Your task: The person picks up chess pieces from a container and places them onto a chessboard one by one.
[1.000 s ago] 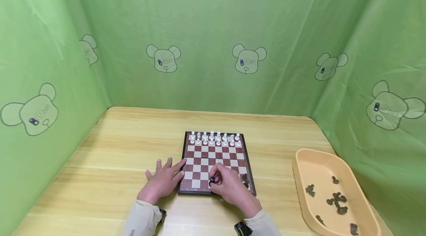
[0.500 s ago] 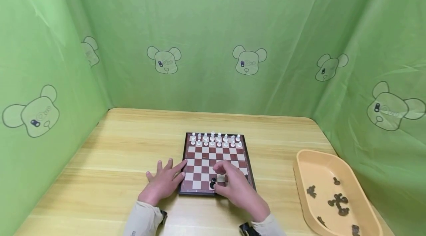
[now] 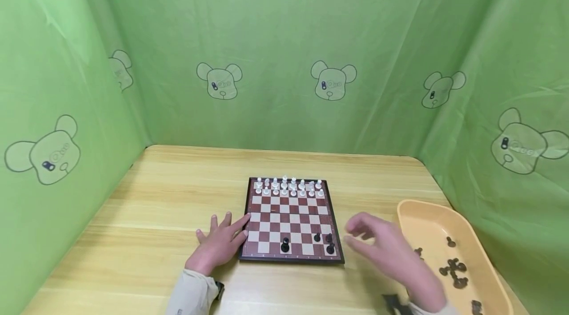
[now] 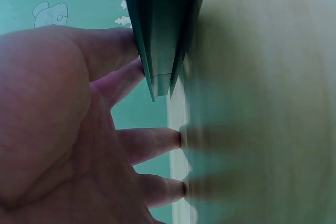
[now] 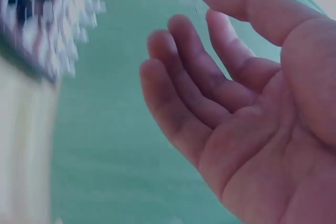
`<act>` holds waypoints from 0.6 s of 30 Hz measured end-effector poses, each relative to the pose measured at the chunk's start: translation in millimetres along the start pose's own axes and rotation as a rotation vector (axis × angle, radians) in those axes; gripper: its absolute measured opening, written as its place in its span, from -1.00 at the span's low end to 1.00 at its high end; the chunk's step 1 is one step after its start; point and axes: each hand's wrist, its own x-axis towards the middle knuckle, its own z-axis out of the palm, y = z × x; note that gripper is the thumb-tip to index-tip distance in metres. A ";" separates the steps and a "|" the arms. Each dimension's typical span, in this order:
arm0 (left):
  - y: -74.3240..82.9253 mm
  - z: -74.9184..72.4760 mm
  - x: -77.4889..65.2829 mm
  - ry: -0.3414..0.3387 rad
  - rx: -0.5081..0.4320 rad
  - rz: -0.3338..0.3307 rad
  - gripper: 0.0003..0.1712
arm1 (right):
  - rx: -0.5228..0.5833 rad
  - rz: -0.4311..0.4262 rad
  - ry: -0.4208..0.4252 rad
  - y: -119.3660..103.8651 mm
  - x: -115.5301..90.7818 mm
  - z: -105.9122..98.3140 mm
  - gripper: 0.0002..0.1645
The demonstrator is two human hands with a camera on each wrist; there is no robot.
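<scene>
My left hand (image 3: 218, 246) is spread at the chessboard's left side, its finger and thumb touching the edge; in the left wrist view other fingertips (image 4: 170, 137) rest on the table. My right hand (image 3: 384, 246) hovers between the chessboard (image 3: 268, 226) and the tray, blurred, with relaxed fingers and nothing in them. A black chess piece (image 3: 285, 245) stands alone on the near row. Near the right corner stand a black pawn (image 3: 317, 237), another small black piece (image 3: 329, 238) and a larger black piece (image 3: 330, 249). White chess pieces (image 3: 284, 185) fill the two far rows.
An orange tray (image 3: 426, 211) at the right of the wooden table (image 3: 186, 172) holds several loose black chess pieces (image 3: 453, 265). Green curtains (image 3: 284, 117) with mouse-head drawings enclose the table at the back and both sides.
My right hand has let go of the black chess piece, which stays upright on the near row, and has moved right toward the tray. The left hand has stayed at the board's edge.
</scene>
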 end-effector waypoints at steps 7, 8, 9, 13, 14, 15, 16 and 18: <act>-0.4 0.1 0.0 -0.003 0.005 -0.007 -0.42 | -0.140 0.131 0.105 50.0 -32.0 -50.0 -0.80; -0.6 0.4 0.1 -0.004 0.004 -0.009 -0.42 | -0.146 0.153 0.104 57.8 -35.8 -55.3 -0.80; -0.6 0.6 0.2 -0.005 0.002 -0.011 -0.42 | -0.162 0.175 0.097 65.2 -39.6 -60.2 -0.78; -0.6 1.0 0.2 -0.006 0.000 -0.014 -0.42 | -0.193 0.296 -0.028 91.0 -51.9 -75.6 -0.57; -0.5 0.8 0.1 -0.006 0.000 -0.014 -0.42 | -0.197 0.326 -0.079 97.6 -54.8 -77.3 -0.49; -0.4 0.7 0.0 -0.004 0.001 -0.013 -0.42 | -0.197 0.357 -0.135 103.9 -57.6 -78.5 -0.40; -0.4 0.5 -0.1 -0.003 0.002 -0.012 -0.43 | -0.187 0.387 -0.193 109.7 -60.1 -79.0 -0.34; -0.2 0.5 -0.1 -0.004 0.002 -0.011 -0.43 | -0.168 0.426 -0.299 120.1 -64.9 -78.6 -0.26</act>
